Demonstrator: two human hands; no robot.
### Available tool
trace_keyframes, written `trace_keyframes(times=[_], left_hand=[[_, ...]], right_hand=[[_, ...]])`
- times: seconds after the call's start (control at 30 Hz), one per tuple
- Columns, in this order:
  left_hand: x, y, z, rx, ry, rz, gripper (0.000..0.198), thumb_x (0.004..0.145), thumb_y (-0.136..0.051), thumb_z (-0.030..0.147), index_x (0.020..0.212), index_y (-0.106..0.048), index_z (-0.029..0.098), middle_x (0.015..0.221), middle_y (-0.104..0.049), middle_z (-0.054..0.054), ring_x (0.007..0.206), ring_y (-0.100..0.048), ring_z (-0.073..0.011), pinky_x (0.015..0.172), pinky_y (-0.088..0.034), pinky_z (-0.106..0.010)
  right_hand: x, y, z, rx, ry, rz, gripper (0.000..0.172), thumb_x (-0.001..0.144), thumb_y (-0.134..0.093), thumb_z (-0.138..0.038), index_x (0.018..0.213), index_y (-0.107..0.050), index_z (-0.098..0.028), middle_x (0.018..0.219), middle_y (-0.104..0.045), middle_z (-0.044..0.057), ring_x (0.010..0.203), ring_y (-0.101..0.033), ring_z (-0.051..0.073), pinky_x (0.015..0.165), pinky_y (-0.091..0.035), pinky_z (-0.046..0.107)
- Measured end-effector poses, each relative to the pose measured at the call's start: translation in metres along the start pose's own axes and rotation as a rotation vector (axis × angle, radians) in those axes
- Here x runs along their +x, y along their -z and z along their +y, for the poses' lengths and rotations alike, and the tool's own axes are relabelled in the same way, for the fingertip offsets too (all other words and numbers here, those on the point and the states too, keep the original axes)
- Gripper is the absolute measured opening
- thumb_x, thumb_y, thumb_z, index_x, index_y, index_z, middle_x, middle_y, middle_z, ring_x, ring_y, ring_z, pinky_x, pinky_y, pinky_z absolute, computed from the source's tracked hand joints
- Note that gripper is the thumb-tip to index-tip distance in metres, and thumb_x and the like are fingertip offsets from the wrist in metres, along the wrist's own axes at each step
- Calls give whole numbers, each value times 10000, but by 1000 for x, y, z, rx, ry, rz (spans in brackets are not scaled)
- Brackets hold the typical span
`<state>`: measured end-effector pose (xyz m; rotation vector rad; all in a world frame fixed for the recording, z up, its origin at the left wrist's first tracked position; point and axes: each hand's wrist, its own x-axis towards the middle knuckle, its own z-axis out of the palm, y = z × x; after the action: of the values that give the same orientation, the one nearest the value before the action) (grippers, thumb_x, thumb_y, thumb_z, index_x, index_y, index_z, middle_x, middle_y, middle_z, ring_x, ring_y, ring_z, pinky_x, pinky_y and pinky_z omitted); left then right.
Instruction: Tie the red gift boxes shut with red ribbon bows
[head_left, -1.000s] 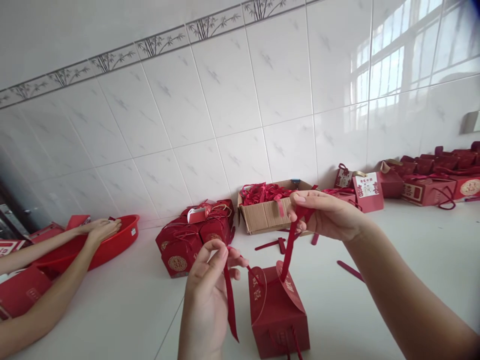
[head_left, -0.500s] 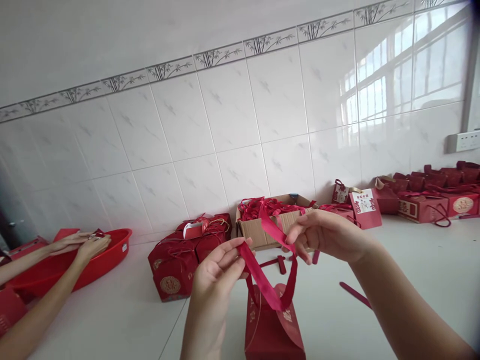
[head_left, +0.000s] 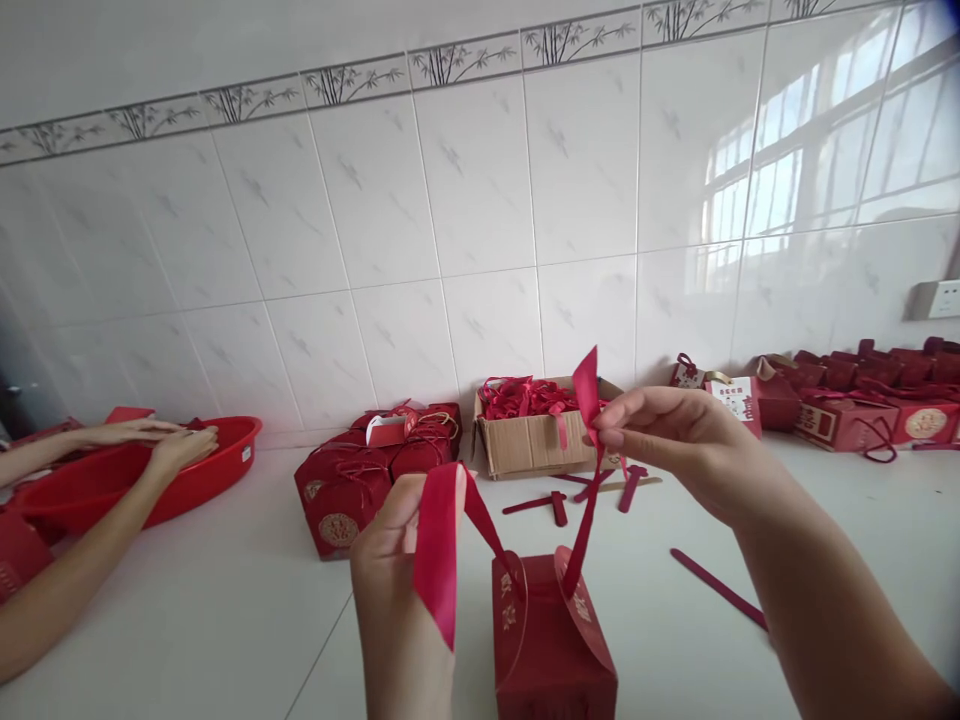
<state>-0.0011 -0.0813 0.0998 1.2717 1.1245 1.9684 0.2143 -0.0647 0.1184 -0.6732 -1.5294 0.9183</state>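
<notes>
A small red gift box (head_left: 551, 640) stands on the white counter (head_left: 225, 610) right in front of me, its two rounded top flaps up. A red ribbon (head_left: 439, 545) runs through the flaps. My left hand (head_left: 390, 560) pinches the ribbon's left end, which folds down over the fingers. My right hand (head_left: 667, 440) pinches the right end, holding it up and taut above the box, its tip sticking up past my fingertips.
A cardboard box (head_left: 536, 435) of red ribbons sits by the tiled wall, with finished red boxes (head_left: 367, 475) to its left and more boxes (head_left: 847, 400) at right. Loose ribbon strips (head_left: 716, 588) lie on the counter. Another person's hands (head_left: 161, 440) rest at a red basin (head_left: 127, 480).
The two ribbon ends, crossed over the box half a second ago, are now pulled apart. My right hand rose and moved right; my left hand dropped closer to the box.
</notes>
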Motion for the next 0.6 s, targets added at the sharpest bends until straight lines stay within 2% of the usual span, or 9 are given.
trace_keyframes(times=[0.13,0.27,0.37,0.47,0.6], left_hand=[[0,-1,-2,-96,34,25,249,658,-744,399,628,-633,179,627,-583,13,663,-566,-141,598,-450,-242],[1,-1,-5,-147,63,13,265,637,-758,411,730,-689,173,726,-668,-30,788,-644,-213,719,-518,-325],[-1,-2,-2,-119,66,35,213,629,-777,348,741,-705,183,745,-677,-14,776,-636,-176,693,-513,-264],[-1,-2,-1,-164,46,1,154,633,-772,310,673,-694,183,657,-644,15,696,-604,-126,661,-500,-210],[1,0,-4,-192,24,-24,187,665,-750,322,603,-659,171,618,-633,11,683,-602,-123,658,-497,-205]], right_hand=[[-2,-4,-5,15,52,35,144,764,-732,-244,840,-620,-196,764,-676,20,735,-647,142,680,-548,256],[-4,-5,-7,33,57,78,180,768,-734,-224,849,-574,-218,785,-709,11,760,-668,140,685,-547,231],[-4,-5,-8,39,51,56,174,772,-729,-197,896,-612,-233,780,-710,-9,740,-661,114,689,-537,199],[-4,-3,-8,32,54,34,162,779,-722,-196,921,-657,-240,788,-709,-12,736,-655,105,694,-532,190],[-4,-1,-10,1,56,44,113,786,-715,-235,894,-684,-235,780,-707,-3,692,-641,107,651,-527,196]])
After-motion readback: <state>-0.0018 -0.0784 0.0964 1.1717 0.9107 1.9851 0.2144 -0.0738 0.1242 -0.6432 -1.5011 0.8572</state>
